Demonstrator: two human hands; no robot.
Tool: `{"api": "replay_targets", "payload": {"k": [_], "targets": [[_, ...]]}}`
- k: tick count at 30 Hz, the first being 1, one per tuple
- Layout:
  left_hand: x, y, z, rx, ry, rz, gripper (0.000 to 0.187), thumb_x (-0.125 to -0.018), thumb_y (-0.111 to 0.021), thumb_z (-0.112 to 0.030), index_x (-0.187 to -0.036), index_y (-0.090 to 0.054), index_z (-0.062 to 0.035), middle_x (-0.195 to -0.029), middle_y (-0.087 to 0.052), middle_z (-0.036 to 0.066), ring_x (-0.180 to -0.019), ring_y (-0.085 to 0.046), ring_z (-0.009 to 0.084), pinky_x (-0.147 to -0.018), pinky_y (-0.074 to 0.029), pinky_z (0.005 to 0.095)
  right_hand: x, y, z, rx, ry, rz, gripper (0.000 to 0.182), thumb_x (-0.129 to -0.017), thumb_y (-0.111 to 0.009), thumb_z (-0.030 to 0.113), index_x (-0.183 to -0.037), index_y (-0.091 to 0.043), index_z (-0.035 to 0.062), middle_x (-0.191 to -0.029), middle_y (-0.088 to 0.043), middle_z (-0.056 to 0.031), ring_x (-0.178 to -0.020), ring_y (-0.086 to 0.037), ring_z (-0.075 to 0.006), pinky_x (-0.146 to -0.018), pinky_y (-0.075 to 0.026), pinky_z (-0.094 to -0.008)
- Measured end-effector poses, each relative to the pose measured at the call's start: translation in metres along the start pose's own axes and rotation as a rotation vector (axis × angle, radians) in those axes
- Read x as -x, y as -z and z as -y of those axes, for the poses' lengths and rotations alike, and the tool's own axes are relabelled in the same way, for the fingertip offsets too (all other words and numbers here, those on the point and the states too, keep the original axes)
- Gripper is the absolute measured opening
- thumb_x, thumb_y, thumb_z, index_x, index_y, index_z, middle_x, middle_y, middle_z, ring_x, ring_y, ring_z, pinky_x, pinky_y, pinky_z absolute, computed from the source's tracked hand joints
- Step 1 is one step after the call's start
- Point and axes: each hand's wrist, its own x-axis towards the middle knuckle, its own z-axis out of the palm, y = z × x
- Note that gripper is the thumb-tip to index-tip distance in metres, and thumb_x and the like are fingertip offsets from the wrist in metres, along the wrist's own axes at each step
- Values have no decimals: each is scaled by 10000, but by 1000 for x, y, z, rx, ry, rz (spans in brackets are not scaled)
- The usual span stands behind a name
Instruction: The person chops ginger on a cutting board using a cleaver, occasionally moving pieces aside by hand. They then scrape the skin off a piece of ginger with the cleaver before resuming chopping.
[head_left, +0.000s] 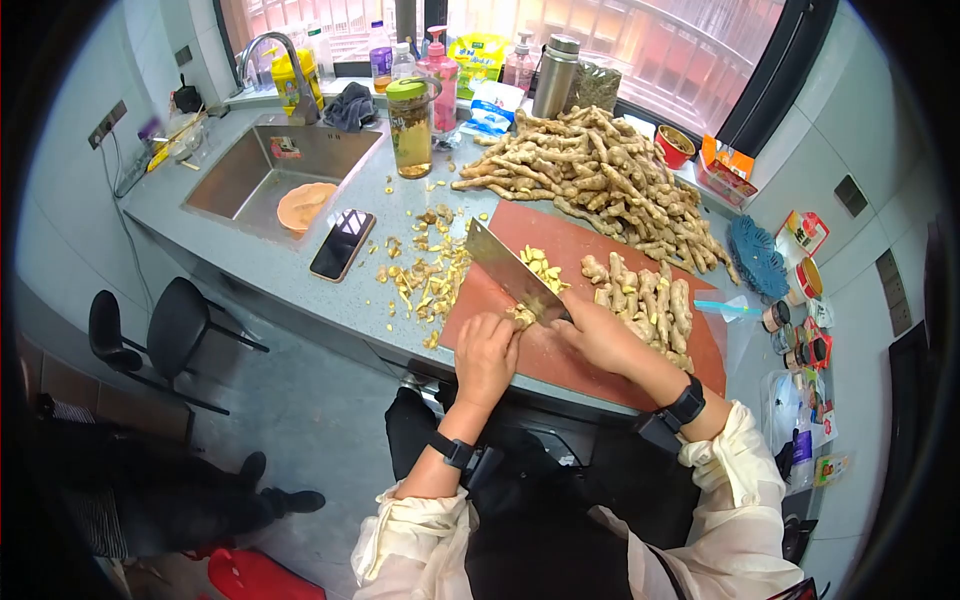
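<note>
My right hand (602,338) is wrapped round the handle of a wide-bladed cleaver (508,268), its blade slanting up to the left over the reddish cutting board (610,375). Close to the blade, my left hand (487,355) has its fingers curled and pressed on a small piece of ginger (521,316). Cut ginger pieces (541,268) lie just beyond the blade. To the right, several whole ginger roots (648,305) lie side by side on the board. Behind them rises a large heap of ginger (600,170). Peelings and scraps (428,270) are scattered left of the board.
A phone (342,244) lies on the counter near the sink (230,185), which holds an orange bowl (305,207). A green-lidded bottle (409,130) and a steel thermos (556,78) stand at the back. Jars (776,317) line the right side. Another person's legs (215,500) show lower left.
</note>
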Motion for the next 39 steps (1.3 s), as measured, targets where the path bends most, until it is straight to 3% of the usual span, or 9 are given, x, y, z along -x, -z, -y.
{"api": "replay_targets", "payload": {"k": [2,4,7,16,19,23,39], "targets": [[0,0,1,-5,-1,3,142,-812,-769,-78,-932,-694,-83,-920,-633,81,-919,-612,314,-835,-478,429,8,11,-2,-19,26,5,299,-1001,-602,232,-1108,-490,-24,-976,-658,-312,-949,-636,-503,-824,-495,-557],[0,-1,0,-4,8,3,141,-812,-769,-79,-932,-693,-82,-924,-636,79,-923,-613,313,-837,-478,428,23,29,7,27,-65,137,308,-999,-608,239,-1106,-496,-28,-974,-659,-314,-938,-641,-500,-821,-500,-552],[0,0,-1,14,-2,6,123,-834,-749,-99,-931,-675,-83,-918,-601,85,-956,-603,312,-869,-477,437,29,27,7,57,-136,173,314,-998,-609,239,-1115,-495,-28,-964,-662,-312,-931,-646,-499,-815,-502,-556],[1,1,0,-22,1,33,117,-843,-748,-104,-935,-677,-87,-916,-606,77,-958,-608,305,-881,-478,432,-16,-16,1,33,1,-20,303,-1007,-587,242,-1138,-502,-18,-972,-665,-309,-947,-645,-496,-819,-501,-554],[1,-1,1,-4,-8,-18,132,-824,-767,-90,-933,-693,-87,-921,-633,72,-927,-612,303,-832,-472,420,-11,0,-7,-101,-41,39,315,-1006,-598,253,-1155,-515,-12,-995,-661,-307,-963,-644,-487,-827,-501,-532],[1,-1,1,-5,-11,-8,128,-841,-755,-97,-943,-679,-89,-933,-624,71,-949,-610,301,-854,-475,425,10,8,-9,-164,-5,-69,337,-1011,-604,260,-1205,-521,-3,-1028,-656,-297,-989,-645,-480,-835,-501,-514],[2,-1,2,-4,3,21,137,-833,-747,-97,-941,-664,-81,-973,-632,68,-973,-611,296,-884,-475,429,27,26,5,-14,-46,65,370,-1014,-608,265,-1242,-514,-11,-1020,-662,-310,-977,-642,-493,-842,-498,-539]]}}
